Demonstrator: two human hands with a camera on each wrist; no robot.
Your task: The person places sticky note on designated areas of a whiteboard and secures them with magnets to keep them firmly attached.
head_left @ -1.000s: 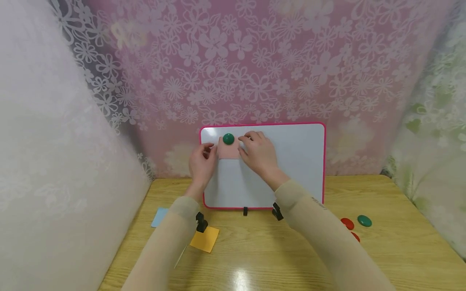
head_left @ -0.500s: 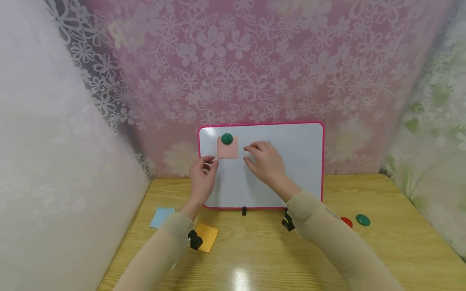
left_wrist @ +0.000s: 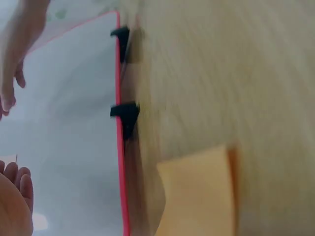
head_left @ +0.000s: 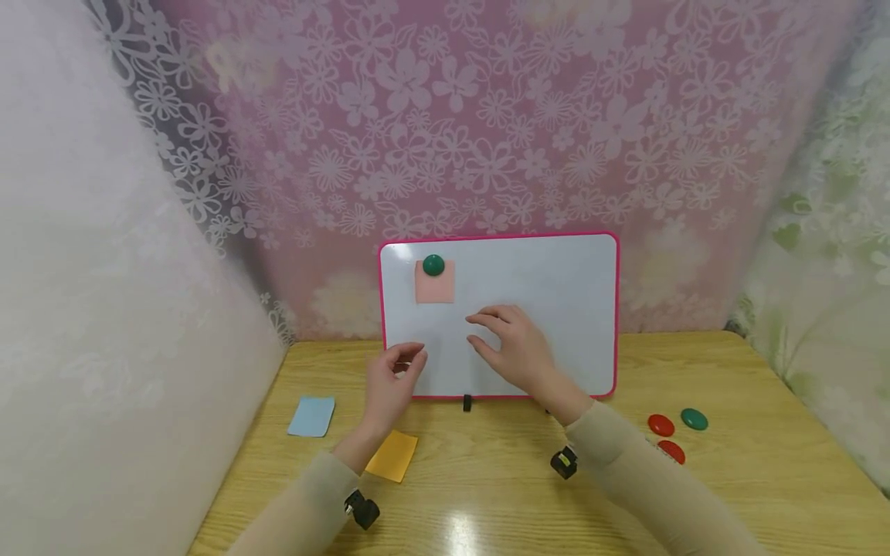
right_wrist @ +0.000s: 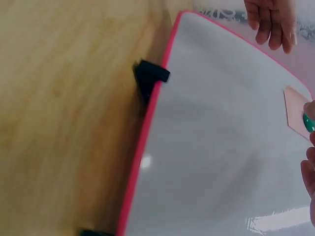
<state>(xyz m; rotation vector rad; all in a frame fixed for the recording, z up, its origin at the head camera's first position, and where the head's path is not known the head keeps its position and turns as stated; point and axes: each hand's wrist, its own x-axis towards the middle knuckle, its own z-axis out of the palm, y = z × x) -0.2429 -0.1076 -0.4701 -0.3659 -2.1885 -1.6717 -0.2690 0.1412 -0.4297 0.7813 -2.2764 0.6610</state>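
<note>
Head view: left hand [head_left: 389, 386] and right hand [head_left: 518, 351] hang in front of the whiteboard [head_left: 549, 309], fingers loosely curled, holding nothing. Nearest thing is the orange note [head_left: 392, 455], flat on the tabletop [head_left: 487, 494] just below the left hand; prob. light and floppy, best pinched at a corner.
Left wrist: note beside board's foot.
Right wrist: pink note [right_wrist: 297, 112] w/ green magnet [right_wrist: 308, 123] on board.

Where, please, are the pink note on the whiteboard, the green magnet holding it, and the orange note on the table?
pink note [head_left: 435, 291]: head view, on its lower half below the magnet.
green magnet [head_left: 433, 265]: head view, on the middle of its dome.
orange note [head_left: 393, 455]: head view, on its centre.
</note>
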